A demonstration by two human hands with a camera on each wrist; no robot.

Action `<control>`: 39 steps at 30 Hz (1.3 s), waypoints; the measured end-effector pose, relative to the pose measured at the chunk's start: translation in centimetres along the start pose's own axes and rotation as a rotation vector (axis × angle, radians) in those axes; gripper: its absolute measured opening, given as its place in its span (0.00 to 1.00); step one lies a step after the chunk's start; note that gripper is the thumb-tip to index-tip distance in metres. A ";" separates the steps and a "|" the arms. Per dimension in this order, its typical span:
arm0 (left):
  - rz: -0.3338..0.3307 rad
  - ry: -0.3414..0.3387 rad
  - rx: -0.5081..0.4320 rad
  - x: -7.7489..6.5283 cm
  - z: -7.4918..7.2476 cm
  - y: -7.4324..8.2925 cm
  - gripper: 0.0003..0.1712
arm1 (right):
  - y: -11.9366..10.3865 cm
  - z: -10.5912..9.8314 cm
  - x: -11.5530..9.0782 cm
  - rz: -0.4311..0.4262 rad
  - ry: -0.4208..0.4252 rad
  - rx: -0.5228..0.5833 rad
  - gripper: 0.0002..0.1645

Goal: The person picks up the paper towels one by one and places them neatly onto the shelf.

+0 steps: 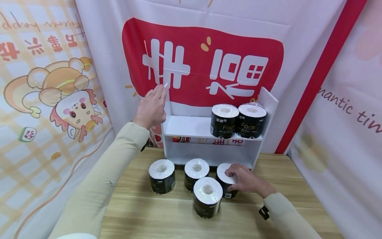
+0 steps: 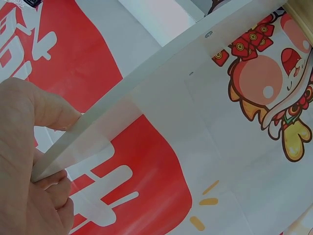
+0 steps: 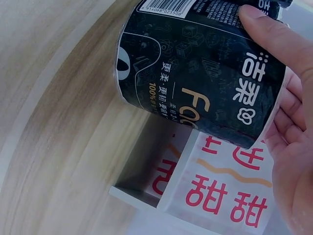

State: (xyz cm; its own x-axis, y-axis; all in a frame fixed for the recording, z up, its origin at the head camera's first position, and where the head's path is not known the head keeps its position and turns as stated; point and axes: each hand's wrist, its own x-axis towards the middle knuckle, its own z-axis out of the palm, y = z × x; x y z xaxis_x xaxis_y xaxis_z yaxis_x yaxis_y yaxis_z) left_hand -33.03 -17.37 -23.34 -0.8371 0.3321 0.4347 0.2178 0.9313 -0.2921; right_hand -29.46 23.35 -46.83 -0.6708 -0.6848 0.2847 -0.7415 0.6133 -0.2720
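Right hand (image 1: pixel 246 179) grips the held roll (image 1: pixel 224 181): thumb on the wrapped side, fingers at the upper end near the core. Roll is at the right of the group of 4 on the counter (image 1: pixel 143 215), below and to the left of the palm. Core axis close to upright; cannot tell if its base touches the wood.

Key relation (judgement): white shelf (image 1: pixel 188 126) lies just behind the held roll, its upper board higher, so a move toward that board would need lift plus reach away from the body. Right hand is the nearer; left hand (image 1: pixel 152 106) is well apart, pinching the top of the left side panel (image 2: pixel 117 95) between thumb and fingers.

Other rolls, all upright: front roll (image 1: pixel 207 199), middle roll (image 1: pixel 192 171) and left roll (image 1: pixel 162 181) on the counter; 2 shelf rolls, inner (image 1: pixel 224 124) and outer (image 1: pixel 250 124), side by side at the right end of the upper board.

Labels: gold "Face" on the 2 shelf rolls. Held roll, right wrist view: white 洁柔, gold "Fac" with the rest cut off, orange "100%", barcode partly in frame. Left roll: what looks like "140". Backdrop cloth (image 3: pixel 234 176): red 甜甜. Right curtain (image 1: pixel 350 109): "mantic tim", cut off by the frame.
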 end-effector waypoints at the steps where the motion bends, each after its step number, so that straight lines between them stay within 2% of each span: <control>1: 0.000 -0.001 0.001 0.0 0.0 0.0 0.56 | 0.1 0.0 0.0 -0.004 -0.002 -0.004 0.25; 11: -0.005 -0.015 -0.012 0.2 0.1 -0.1 0.57 | 0.2 -0.9 0.4 -0.010 -0.042 0.007 0.26; 22: -0.005 -0.014 -0.002 0.1 -0.2 0.1 0.56 | -0.7 -3.4 0.5 0.036 -0.139 0.055 0.26; 30: -0.001 -0.008 -0.008 0.1 -0.2 0.1 0.56 | -1.4 -5.2 0.4 0.070 -0.189 0.042 0.25; 39: -0.008 -0.012 -0.004 0.2 -0.1 0.1 0.56 | -2.5 -7.2 0.1 0.064 -0.204 0.025 0.26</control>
State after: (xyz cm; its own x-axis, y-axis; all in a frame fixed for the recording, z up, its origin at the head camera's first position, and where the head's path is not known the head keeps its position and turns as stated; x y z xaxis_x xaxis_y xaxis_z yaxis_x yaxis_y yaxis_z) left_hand -33.08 -17.19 -23.18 -0.8449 0.3228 0.4265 0.2130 0.9345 -0.2853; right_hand -27.78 24.62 -39.51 -0.6982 -0.7120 0.0746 -0.6953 0.6496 -0.3074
